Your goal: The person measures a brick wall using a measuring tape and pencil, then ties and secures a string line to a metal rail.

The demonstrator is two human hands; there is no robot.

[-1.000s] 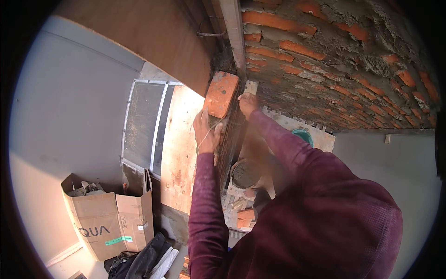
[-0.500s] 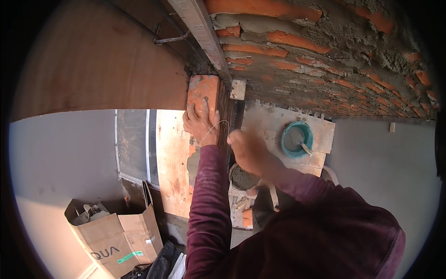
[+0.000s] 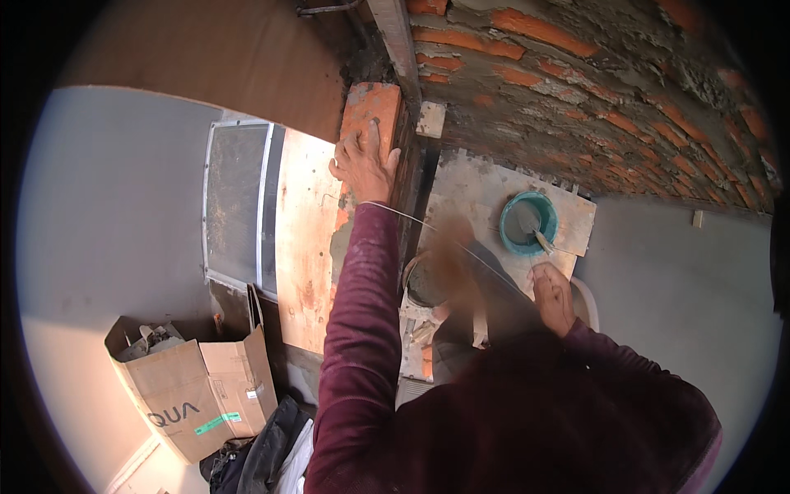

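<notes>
My left hand [image 3: 364,165] lies with spread fingers on an orange brick [image 3: 372,105] at the top of a narrow brick ledge. A thin pale string [image 3: 401,214] runs from beside my left wrist down to the right. Its other end reaches my right hand [image 3: 553,296], whose fingers are closed on it near the board's right side. Between my hands hangs a brown blur that I cannot make out. It partly covers a container of grey mortar [image 3: 424,281] below.
A teal bucket [image 3: 504,226] with grey mix and a trowel [image 3: 541,239] stands on a wooden board [image 3: 469,177]. To the right rises a rough brick wall [image 3: 527,78] smeared with mortar. An open cardboard box [image 3: 177,391] holds debris at lower left, beside dark cloth [image 3: 267,440].
My right hand has moved right and down, away from my left hand, drawing the string out long and straight. My left hand stays on the brick. The view has shifted.
</notes>
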